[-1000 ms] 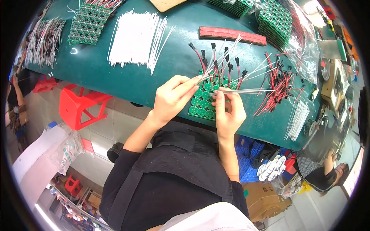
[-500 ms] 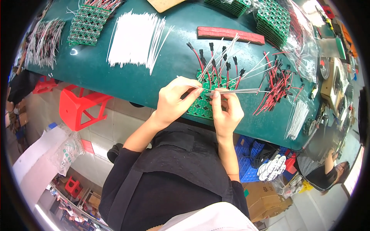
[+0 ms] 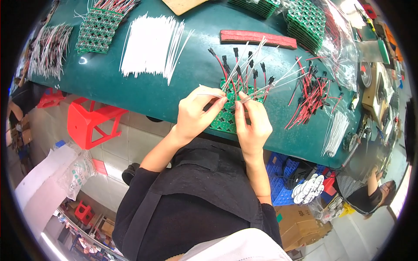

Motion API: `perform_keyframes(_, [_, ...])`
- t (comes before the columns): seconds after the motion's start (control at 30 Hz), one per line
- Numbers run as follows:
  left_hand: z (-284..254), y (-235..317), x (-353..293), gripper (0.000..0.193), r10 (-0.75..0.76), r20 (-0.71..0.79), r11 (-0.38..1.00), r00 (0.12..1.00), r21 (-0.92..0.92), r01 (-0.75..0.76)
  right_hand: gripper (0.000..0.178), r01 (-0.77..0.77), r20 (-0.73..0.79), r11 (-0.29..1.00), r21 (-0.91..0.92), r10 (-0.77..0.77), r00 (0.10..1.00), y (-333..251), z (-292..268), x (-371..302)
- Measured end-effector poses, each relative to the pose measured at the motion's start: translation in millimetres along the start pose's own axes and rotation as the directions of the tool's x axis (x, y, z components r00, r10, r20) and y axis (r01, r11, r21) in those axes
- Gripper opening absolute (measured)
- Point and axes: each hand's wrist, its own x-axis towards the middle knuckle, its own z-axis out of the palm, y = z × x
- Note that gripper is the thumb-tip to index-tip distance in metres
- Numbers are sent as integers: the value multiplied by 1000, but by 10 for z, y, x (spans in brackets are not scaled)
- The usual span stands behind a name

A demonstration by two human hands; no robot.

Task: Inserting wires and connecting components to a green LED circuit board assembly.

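Note:
A panel of round green circuit boards point(image 3: 223, 125) lies at the table's front edge, partly hidden by my hands. Red and black leads with black connectors point(image 3: 255, 74) stand up from its far part, along with thin white wires point(image 3: 261, 43). Over the panel, my left hand point(image 3: 198, 112) is closed in a pinch on white wire, strands of which run across its fingers. My right hand point(image 3: 253, 126) pinches several white wires close beside it, their free ends fanning up and to the right. The fingertips nearly meet, and the exact wire ends between them are too small to make out.
A pile of white wires point(image 3: 150, 48) lies at the left, a red bar point(image 3: 257, 39) beyond the panel. Loose red-black connector leads point(image 3: 312, 98) and another white wire bundle point(image 3: 335, 135) are at the right. Stacked green panels point(image 3: 306, 24) stand behind; a red stool point(image 3: 91, 124) is below.
The wires in my right hand have swung from pointing right to slanting up and right. My right hand has turned and shifted slightly left; my left hand has hardly moved.

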Motion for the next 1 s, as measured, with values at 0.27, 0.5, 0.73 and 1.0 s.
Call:
perform_keyframes(0.27, [-2,116,61,27,85,111,960,990,257,-111,12,-141,-111,985,102,152,982,165,-54,-113])
perform_keyframes(0.5, [30,163,74,26,88,67,970,994,223,-101,12,-116,-119,992,42,120,986,176,-51,-111])
perform_keyframes(0.73, [121,104,34,15,85,58,995,995,41,-87,13,-95,-121,995,40,100,988,182,-61,-107])
perform_keyframes(1.0, [151,71,47,14,122,34,990,992,72,-125,17,19,-108,999,-37,-23,994,144,-58,-59])
